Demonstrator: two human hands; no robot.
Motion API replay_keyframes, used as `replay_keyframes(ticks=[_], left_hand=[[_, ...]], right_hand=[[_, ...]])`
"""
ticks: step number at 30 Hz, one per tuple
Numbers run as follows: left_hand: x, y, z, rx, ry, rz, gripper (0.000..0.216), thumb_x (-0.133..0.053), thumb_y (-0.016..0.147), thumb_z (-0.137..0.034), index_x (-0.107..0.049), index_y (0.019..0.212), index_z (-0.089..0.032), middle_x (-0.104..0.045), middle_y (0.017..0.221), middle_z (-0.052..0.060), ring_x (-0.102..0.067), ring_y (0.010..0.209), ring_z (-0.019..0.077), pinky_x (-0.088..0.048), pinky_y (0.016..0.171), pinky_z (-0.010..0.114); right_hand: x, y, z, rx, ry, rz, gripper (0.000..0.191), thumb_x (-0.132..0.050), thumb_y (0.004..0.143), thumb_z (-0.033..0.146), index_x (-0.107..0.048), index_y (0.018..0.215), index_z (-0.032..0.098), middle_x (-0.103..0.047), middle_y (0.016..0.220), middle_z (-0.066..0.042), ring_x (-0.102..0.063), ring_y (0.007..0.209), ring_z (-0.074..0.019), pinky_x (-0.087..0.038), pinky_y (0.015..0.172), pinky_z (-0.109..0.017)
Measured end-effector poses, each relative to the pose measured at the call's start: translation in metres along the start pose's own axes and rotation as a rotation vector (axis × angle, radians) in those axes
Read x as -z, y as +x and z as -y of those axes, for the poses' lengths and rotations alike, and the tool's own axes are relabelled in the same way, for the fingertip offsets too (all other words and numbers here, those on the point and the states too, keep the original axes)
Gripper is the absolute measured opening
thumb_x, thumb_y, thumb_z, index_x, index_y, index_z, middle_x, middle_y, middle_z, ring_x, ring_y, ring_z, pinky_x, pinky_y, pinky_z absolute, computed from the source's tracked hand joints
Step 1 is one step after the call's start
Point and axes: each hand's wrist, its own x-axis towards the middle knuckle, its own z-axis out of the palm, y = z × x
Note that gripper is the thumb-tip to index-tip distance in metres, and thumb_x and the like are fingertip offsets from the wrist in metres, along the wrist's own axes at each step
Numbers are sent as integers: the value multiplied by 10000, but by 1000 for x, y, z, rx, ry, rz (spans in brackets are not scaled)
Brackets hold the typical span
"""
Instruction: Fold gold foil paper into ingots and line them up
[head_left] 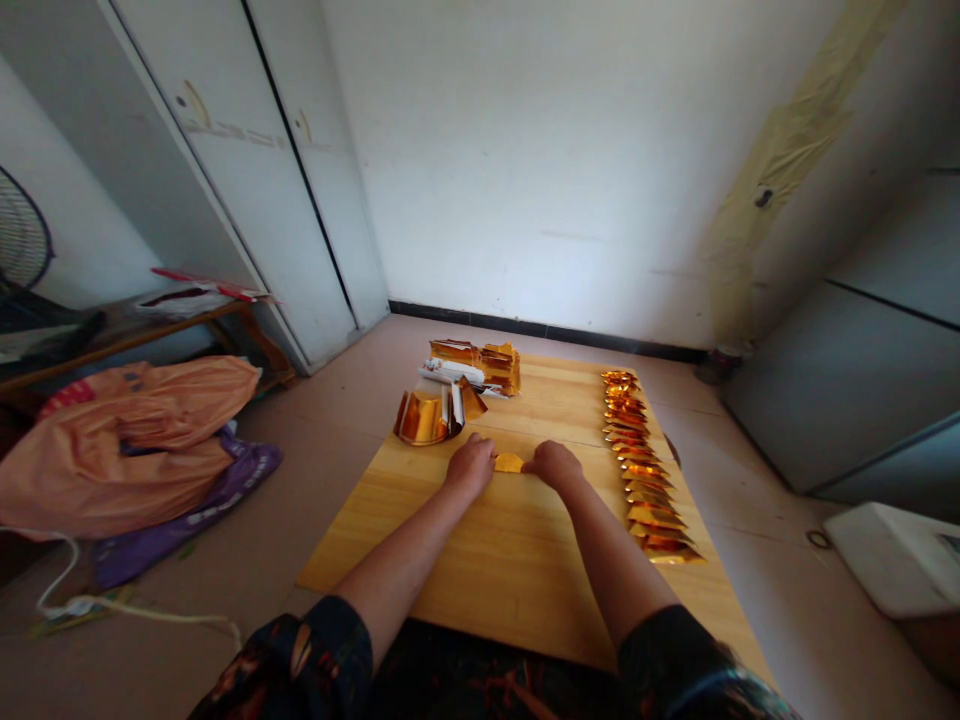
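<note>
Between my two hands, over the middle of the wooden board [480, 540], is a small folded piece of gold foil paper [509, 462]. My left hand [472, 467] is closed on its left end. The right end is pinched by the fingers of my right hand [553, 465]. Just beyond my left hand lies a curved stack of gold foil sheets [424, 416] with some white edges. Farther back is another pile of gold and white sheets [501, 368]. Along the board's right side runs a row of folded gold foil pieces [651, 480], overlapping one another.
Pale cabinets [247, 150] stand at the back left, beside a white wall [525, 170]. On the left floor are an orange cloth or bag [135, 440], a purple bag [187, 510] and a pale cord [150, 612]. A white box [892, 560] is at the right.
</note>
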Motion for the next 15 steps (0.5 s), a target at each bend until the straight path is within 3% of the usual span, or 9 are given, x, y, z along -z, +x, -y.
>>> replay_keyframes(ticks=[10, 15], left_hand=[[-6, -5, 21, -65, 43, -79, 275, -398, 863, -96, -605, 985, -229, -555, 962, 39, -557, 780, 161, -415, 680, 245], [-8, -17, 26, -306, 20, -210, 364, -374, 855, -57, -604, 1090, -213, -595, 1018, 75, -550, 956, 186, -436, 838, 281]], right_hand=[[-1, 0, -9, 37, -38, -32, 269, -572, 795, 395, -706, 933, 206, -687, 1049, -112, -640, 956, -232, -464, 691, -264], [2, -2, -7, 33, -56, -15, 283, -585, 790, 410, -706, 946, 208, -684, 1054, -119, -640, 962, -239, -468, 706, -275]])
